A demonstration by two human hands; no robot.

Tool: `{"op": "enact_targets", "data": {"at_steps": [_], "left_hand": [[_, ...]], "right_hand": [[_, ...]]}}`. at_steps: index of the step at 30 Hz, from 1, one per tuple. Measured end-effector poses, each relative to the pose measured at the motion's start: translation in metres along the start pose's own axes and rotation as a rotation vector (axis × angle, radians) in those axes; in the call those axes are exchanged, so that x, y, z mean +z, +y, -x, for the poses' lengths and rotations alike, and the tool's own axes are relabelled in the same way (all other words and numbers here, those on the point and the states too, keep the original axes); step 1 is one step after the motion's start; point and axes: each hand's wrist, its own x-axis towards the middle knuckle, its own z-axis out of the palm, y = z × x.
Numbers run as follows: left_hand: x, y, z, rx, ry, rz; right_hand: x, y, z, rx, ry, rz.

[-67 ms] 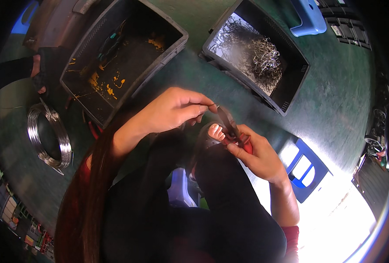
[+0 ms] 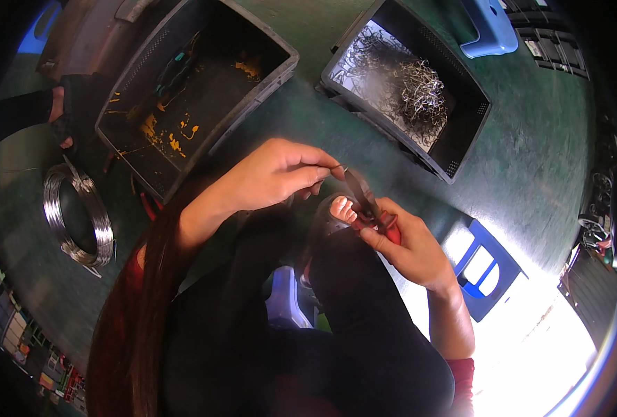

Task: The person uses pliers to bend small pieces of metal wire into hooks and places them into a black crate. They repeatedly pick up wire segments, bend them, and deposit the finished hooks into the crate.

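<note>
My right hand (image 2: 416, 250) is wrapped round the red handles of a pair of pliers (image 2: 360, 191). Their dark jaws point up and left, to the fingertips of my left hand (image 2: 281, 174). Thumb and forefinger of that hand are pinched together right at the jaw tips. A tiny bright glint shows there, but what the fingers hold is too small to make out. Both hands are above my knees, in dark trousers. Below the pliers, the toes of a foot (image 2: 342, 208) catch the light.
A black crate (image 2: 475, 139) at the far right holds a heap of bent wire pieces (image 2: 420, 90). Another black crate (image 2: 253, 104), stained yellow, stands far left. A coil of silver wire (image 2: 103, 229) lies at left near a person's foot (image 2: 62, 125). Blue stools (image 2: 506, 278) stand about.
</note>
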Motion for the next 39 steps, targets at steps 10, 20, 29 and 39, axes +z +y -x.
{"op": "enact_targets", "data": {"at_steps": [10,20,29,39], "left_hand": [[0.000,-0.003,-0.005,0.033,0.005,-0.041],[0.022,0.003,0.005,0.174,0.161,-0.219],[0.036,0.006,0.011,0.141,0.252,-0.184],[0.043,0.003,0.010,0.123,0.273,-0.060]], "right_hand": [[0.005,0.003,-0.009,-0.015,0.056,-0.113],[0.010,-0.002,-0.012,-0.023,0.198,0.102],[0.015,0.004,-0.016,-0.133,0.299,0.156],[0.022,0.017,-0.021,-0.225,0.399,0.208]]}}
